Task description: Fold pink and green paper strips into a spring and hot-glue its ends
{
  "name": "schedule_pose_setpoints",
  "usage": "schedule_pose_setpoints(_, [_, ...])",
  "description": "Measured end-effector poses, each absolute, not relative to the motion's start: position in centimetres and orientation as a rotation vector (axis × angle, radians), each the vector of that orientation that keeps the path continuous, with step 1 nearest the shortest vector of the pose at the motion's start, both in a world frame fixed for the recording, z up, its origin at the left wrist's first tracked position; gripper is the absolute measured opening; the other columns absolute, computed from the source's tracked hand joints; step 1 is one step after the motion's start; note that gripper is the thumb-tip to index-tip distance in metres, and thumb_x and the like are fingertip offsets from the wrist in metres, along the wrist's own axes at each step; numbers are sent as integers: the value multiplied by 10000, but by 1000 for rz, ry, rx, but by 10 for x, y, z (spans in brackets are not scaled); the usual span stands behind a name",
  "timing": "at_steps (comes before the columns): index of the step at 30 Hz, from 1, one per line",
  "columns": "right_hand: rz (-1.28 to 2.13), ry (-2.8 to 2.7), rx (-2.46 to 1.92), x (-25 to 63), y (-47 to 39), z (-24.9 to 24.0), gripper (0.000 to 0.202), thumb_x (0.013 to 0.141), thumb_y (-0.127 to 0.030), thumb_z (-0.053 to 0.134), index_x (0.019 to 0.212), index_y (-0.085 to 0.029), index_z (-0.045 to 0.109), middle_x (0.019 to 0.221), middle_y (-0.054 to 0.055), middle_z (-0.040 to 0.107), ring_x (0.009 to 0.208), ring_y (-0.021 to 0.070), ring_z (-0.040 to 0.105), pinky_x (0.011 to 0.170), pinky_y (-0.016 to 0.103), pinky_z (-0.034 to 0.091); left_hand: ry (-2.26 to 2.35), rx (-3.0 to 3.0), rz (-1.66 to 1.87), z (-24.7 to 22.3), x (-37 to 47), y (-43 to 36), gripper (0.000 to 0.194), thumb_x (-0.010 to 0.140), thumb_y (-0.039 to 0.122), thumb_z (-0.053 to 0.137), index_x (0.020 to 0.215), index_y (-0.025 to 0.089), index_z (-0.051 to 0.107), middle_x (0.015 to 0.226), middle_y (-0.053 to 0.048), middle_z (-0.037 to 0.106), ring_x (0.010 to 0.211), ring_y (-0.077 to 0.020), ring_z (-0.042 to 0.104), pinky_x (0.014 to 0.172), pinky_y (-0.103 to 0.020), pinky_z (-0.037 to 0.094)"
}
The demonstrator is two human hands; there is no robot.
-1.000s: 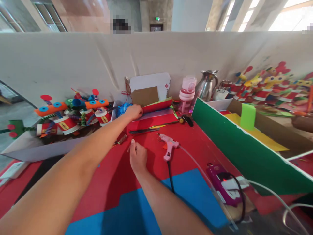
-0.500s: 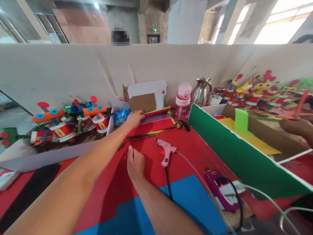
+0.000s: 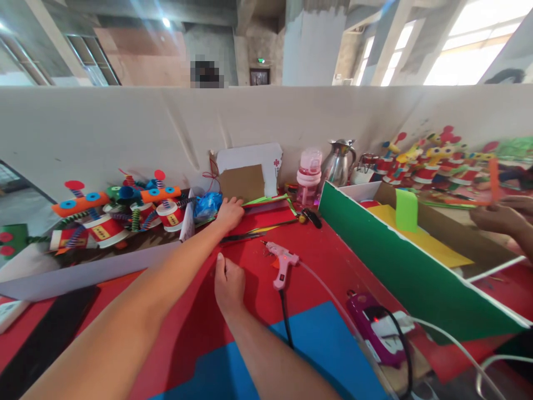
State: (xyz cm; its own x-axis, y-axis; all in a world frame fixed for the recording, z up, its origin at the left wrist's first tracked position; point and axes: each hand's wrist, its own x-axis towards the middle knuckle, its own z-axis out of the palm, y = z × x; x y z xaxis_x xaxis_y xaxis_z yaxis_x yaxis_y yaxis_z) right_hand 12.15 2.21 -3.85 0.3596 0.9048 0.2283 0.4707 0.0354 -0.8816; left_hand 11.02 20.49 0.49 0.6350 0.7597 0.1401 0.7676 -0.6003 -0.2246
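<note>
My left hand point(image 3: 230, 214) reaches forward to the far side of the table. Its fingers are outstretched over the left end of a pile of coloured paper point(image 3: 272, 214), where red and green sheets show. Closer to me, my right hand point(image 3: 230, 282) is closed with the thumb uppermost; whatever its fingers may hold is hidden. A pink hot glue gun point(image 3: 284, 261) lies to the right of my right hand, its nozzle pointing left. Just beyond that hand, dark-handled scissors or a similar thin tool point(image 3: 244, 238) rest on the red tabletop point(image 3: 258, 283).
Paper-cup figures point(image 3: 104, 225) fill a white box at left. A green-sided box point(image 3: 400, 266), purple power strip point(image 3: 375, 328), pink bottle point(image 3: 308, 178) and steel jug point(image 3: 339, 164) stand at right. Blue sheets point(image 3: 316, 339) lie in front. A co-worker's hand point(image 3: 502, 214) holds an orange strip.
The view has tilted up slightly. The red sheet's raised far edge has dropped, and green paper shows beside my left hand. My right hand stays closed in nearly the same place.
</note>
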Motion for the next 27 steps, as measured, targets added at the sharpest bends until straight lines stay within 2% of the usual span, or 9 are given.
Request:
schedule_pose_setpoints(5, [543,-1272,-1616,122,23,-38,485,945,-372,295,579,-206,567,482,-7,535,440,126,430,474,290,162,-1281,-2573,-74,3,112,203,321,832,113,412,898,165,722,1125,-159,618,1063,-313,450,886,-488,329])
schedule_pose_setpoints(12, [565,-1276,-1614,122,22,-36,470,944,-345,307,578,-201,564,503,7,563,464,129,465,487,288,174,-1289,-2496,-243,2,102,193,253,809,172,494,865,217,736,1332,-99,521,1187,-339,396,991,-572,246])
schedule_pose_setpoints(17, [580,-1254,-1579,123,23,-37,472,939,-331,324,549,-198,554,506,14,579,486,129,517,485,262,228,-1323,-2560,-431,17,94,171,216,824,209,488,840,220,704,1324,-57,537,1212,-290,415,1008,-517,289])
schedule_pose_setpoints(21, [631,-1233,-1546,124,24,-37,500,934,-359,307,525,-198,546,488,18,573,478,132,524,486,247,267,-1396,-2611,-690,42,71,130,221,874,222,434,866,199,654,1209,-75,614,1115,-241,507,931,-402,390])
schedule_pose_setpoints(24, [719,-1180,-1486,126,24,-37,531,932,-433,277,531,-204,539,460,4,544,453,134,517,482,240,297,-1440,-2536,-847,56,34,82,247,921,245,364,925,200,607,901,-54,682,830,-182,597,787,-307,437])
schedule_pose_setpoints(27, [741,-1153,-1429,127,24,-39,531,909,-488,303,503,-210,503,456,-4,524,483,142,526,503,236,333,-1442,-2356,-956,54,-6,27,233,927,260,369,920,195,593,825,-44,681,768,-178,612,751,-290,434])
